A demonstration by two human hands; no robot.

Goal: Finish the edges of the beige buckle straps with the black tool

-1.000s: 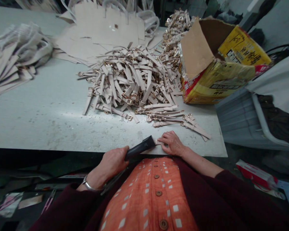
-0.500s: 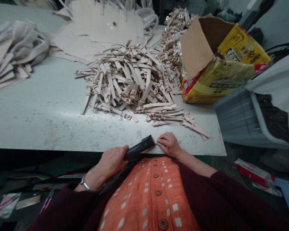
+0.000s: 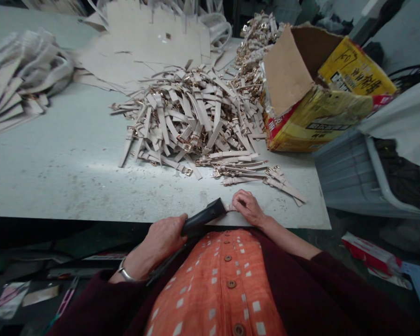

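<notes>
The left hand's fingers (image 3: 182,228) hide the near end of the black tool (image 3: 205,216); the right hand (image 3: 248,206) covers part of a small strap (image 3: 230,208). The picture's left edge cuts off the strap bundle (image 3: 28,70); the open box's (image 3: 315,88) inside is too dark to read.

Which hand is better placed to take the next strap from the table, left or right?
Probably the right hand: it is closer to the two buckled straps at the pile's edge and grips no tool, whereas the left hand grips the black tool.
</notes>
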